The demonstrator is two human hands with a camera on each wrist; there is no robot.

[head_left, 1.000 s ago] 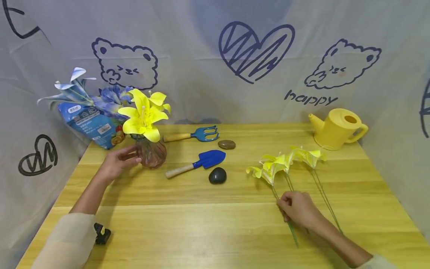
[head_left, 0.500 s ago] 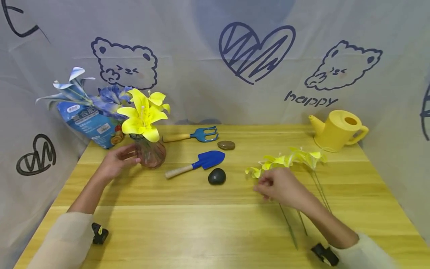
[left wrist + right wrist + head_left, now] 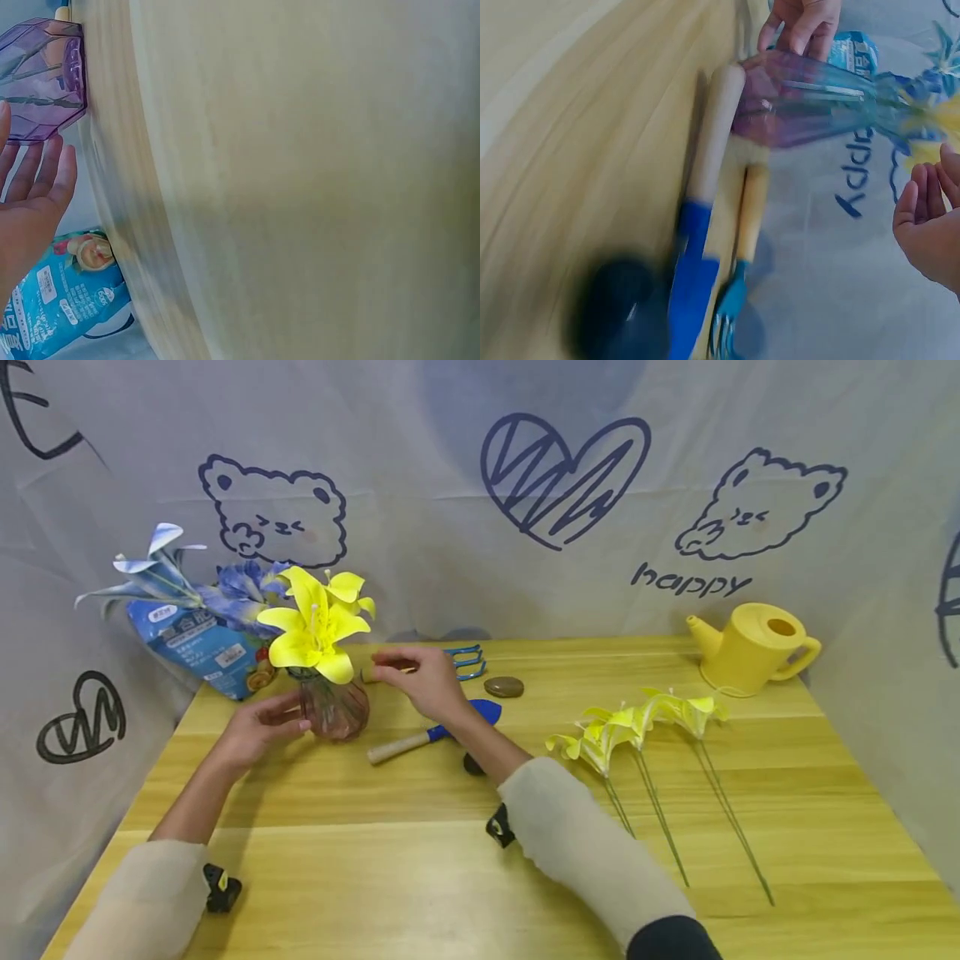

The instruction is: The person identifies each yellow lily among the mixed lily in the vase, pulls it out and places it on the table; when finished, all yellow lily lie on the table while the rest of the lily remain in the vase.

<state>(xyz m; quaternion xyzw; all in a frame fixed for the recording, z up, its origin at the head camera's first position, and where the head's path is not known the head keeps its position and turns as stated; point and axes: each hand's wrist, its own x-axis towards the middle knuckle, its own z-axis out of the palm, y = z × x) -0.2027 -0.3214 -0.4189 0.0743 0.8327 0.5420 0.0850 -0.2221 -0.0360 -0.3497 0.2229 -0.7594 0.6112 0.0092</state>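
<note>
My left hand (image 3: 258, 731) touches the lower left side of a pinkish glass vase (image 3: 335, 708), its fingers fairly straight in the left wrist view. Yellow lilies (image 3: 313, 628) and blue artificial flowers (image 3: 243, 589) stand in that vase. Just right of the lilies is my right hand (image 3: 431, 687), fingers loosely bent with nothing between them. It partly covers the hand fork (image 3: 468, 662), while the forearm overlaps the blue trowel (image 3: 401, 747) and black stone (image 3: 472, 765). Several yellow lily stems (image 3: 651, 793) lie on the right of the table.
A yellow watering can (image 3: 753, 647) stands at the back right. Behind the vase leans a blue pouch (image 3: 213, 652) against the cloth backdrop (image 3: 420, 552). A brown stone (image 3: 504, 687) lies near the fork on the wooden table (image 3: 360, 885).
My right hand has let go of a lily stem on the right and swung left across the table to beside the lilies in the vase. My left hand stays at the vase.
</note>
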